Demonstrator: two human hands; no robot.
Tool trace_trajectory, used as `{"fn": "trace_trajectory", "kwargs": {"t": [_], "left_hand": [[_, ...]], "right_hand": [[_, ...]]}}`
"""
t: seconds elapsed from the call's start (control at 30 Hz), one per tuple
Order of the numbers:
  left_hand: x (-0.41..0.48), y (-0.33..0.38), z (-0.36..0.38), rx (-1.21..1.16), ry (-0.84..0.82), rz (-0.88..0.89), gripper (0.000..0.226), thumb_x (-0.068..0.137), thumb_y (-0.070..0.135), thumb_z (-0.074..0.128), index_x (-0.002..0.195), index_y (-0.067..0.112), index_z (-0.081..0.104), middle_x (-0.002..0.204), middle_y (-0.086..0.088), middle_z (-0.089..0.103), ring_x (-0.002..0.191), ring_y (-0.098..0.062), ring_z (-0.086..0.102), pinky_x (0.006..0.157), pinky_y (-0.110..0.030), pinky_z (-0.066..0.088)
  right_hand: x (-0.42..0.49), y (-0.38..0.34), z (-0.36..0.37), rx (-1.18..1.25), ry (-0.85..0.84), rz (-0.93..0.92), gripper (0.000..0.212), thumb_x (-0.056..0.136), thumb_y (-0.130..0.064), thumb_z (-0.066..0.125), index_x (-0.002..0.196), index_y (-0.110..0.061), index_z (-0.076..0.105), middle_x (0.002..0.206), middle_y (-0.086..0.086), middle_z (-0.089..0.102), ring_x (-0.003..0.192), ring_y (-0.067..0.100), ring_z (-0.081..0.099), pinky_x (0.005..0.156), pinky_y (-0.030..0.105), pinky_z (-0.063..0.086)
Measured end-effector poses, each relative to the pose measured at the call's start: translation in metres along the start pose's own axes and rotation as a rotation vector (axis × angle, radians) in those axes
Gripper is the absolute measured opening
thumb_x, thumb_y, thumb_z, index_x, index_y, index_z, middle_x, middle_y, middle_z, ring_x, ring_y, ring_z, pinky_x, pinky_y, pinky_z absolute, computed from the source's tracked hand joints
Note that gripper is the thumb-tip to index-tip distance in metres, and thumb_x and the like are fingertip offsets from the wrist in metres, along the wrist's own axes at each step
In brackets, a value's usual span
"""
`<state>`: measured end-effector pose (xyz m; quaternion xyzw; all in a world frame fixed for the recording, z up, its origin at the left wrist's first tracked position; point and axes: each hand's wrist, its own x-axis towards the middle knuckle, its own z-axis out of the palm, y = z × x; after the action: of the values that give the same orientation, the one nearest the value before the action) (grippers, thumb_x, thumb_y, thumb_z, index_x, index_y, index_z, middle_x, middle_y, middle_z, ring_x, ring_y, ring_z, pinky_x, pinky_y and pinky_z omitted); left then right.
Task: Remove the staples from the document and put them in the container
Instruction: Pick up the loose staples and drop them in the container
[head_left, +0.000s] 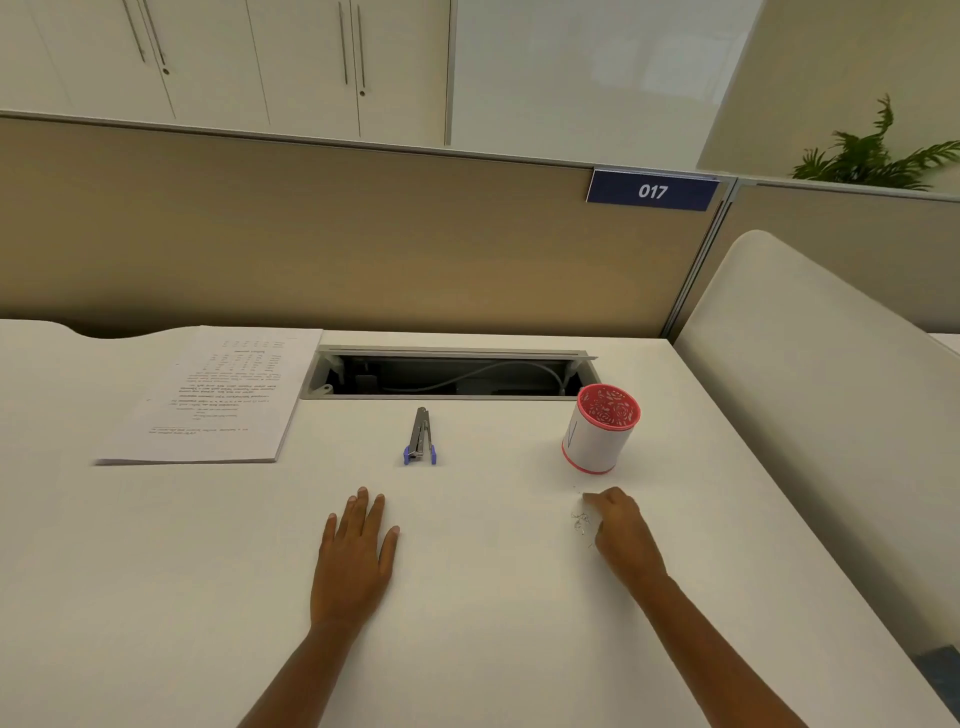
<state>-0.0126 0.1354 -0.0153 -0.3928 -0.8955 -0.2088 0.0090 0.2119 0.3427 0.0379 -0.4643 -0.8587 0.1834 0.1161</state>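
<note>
Left hand (358, 551) lay flat on the desk (467, 623), palm down, fingers spread, holding nothing; my read is it was just parked there as a brace. Right hand (621, 535) sat with fingers curled down to the desk, touching a small pile of loose staples (582, 522) on its inner side. Couldn't tell whether it had any pinched yet. Looked like it was raking them together for a pickup.

Cup (602, 428) stood upright just beyond the right hand, mouth open, red rim, so the drop is a short reach. Contents not visible from here.

Staple remover (421, 436) lay untouched between the 2 hands and further back, long axis running away from the person, blue handles at the near end, jaw tip pointing at the cable tray (452, 371). Placed for a straight grab.

Document (208, 397) lay flat at far left, well apart from both hands, long axis front to back, text facing away from the person. No staple visible in it at this range. Judging by the pile, pulling seemed done; transfer to the cup remained.
</note>
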Motion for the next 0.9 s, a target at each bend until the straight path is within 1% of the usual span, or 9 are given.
{"fn": "trace_trajectory", "kwargs": {"t": [0.1,0.27,0.4,0.5,0.6,0.67,0.73,0.8,0.9], "left_hand": [[0.0,-0.001,0.001,-0.013,0.007,-0.003,0.099,0.078,0.065,-0.018,0.134,0.011,0.043,0.144,-0.011,0.039,0.133,-0.025,0.037,0.108,-0.028,0.005],[-0.001,0.001,-0.001,-0.02,0.005,-0.006,0.101,0.077,0.066,-0.019,0.134,0.011,0.043,0.144,-0.012,0.039,0.133,-0.026,0.037,0.111,-0.03,0.009],[-0.001,0.001,-0.001,-0.045,0.0,-0.016,0.108,0.069,0.07,-0.025,0.137,0.013,0.037,0.148,-0.009,0.032,0.138,-0.023,0.029,0.114,-0.035,0.013],[-0.001,0.002,-0.002,-0.041,-0.007,-0.021,0.107,0.071,0.07,-0.023,0.137,0.012,0.038,0.148,-0.009,0.033,0.137,-0.024,0.03,0.113,-0.037,0.014],[-0.001,0.002,-0.002,-0.042,-0.016,-0.023,0.101,0.074,0.07,-0.018,0.138,0.012,0.037,0.149,-0.009,0.031,0.138,-0.023,0.028,0.114,-0.037,0.013],[-0.001,0.002,-0.002,-0.045,-0.02,-0.022,0.102,0.073,0.07,-0.018,0.138,0.013,0.036,0.149,-0.008,0.03,0.139,-0.023,0.027,0.114,-0.036,0.012],[-0.001,0.002,-0.002,-0.045,-0.022,-0.021,0.107,0.07,0.07,-0.024,0.138,0.013,0.036,0.149,-0.008,0.031,0.138,-0.023,0.028,0.114,-0.035,0.011],[-0.001,0.001,-0.002,-0.042,-0.02,-0.021,0.108,0.069,0.07,-0.025,0.138,0.013,0.036,0.149,-0.009,0.031,0.138,-0.023,0.028,0.114,-0.035,0.012],[-0.001,0.002,-0.002,-0.045,-0.018,-0.016,0.108,0.069,0.07,-0.025,0.138,0.013,0.036,0.149,-0.008,0.03,0.138,-0.023,0.027,0.114,-0.035,0.011]], "right_hand": [[-0.014,-0.002,0.005,0.001,0.021,-0.113,0.039,0.082,0.011,0.041,0.116,0.0,0.058,0.109,0.014,0.059,0.106,0.028,0.053,0.086,0.03,0.046],[-0.023,-0.001,0.006,0.026,-0.023,-0.119,0.036,0.085,0.006,0.039,0.113,-0.002,0.06,0.111,0.011,0.06,0.107,0.025,0.054,0.088,0.028,0.046],[-0.028,-0.001,0.007,-0.043,-0.094,-0.198,0.034,0.093,-0.012,0.041,0.124,-0.017,0.052,0.121,0.002,0.054,0.113,0.022,0.049,0.092,0.025,0.041],[-0.034,-0.006,0.009,-0.163,-0.07,-0.307,0.018,0.092,-0.025,0.04,0.092,-0.034,0.056,0.097,-0.013,0.051,0.1,0.01,0.042,0.073,0.012,0.035],[-0.03,-0.011,0.015,-0.027,-0.068,-0.208,0.027,0.09,-0.009,0.034,0.093,-0.008,0.061,0.097,0.007,0.053,0.091,0.018,0.043,0.073,0.022,0.034],[-0.023,-0.015,0.015,-0.034,-0.052,-0.125,0.028,0.082,-0.002,0.033,0.089,0.002,0.06,0.089,0.01,0.052,0.087,0.023,0.048,0.069,0.026,0.034],[-0.016,-0.017,0.012,-0.074,-0.064,-0.095,0.026,0.08,0.004,0.038,0.087,0.002,0.062,0.09,0.011,0.058,0.087,0.027,0.054,0.07,0.03,0.039],[-0.012,-0.02,0.01,-0.067,-0.083,-0.059,0.025,0.081,0.005,0.04,0.089,0.001,0.063,0.097,0.013,0.062,0.092,0.026,0.057,0.071,0.027,0.039],[-0.006,-0.022,0.009,0.001,-0.106,0.023,0.022,0.078,0.004,0.044,0.084,0.0,0.065,0.095,0.011,0.066,0.091,0.024,0.059,0.067,0.021,0.037]]}}
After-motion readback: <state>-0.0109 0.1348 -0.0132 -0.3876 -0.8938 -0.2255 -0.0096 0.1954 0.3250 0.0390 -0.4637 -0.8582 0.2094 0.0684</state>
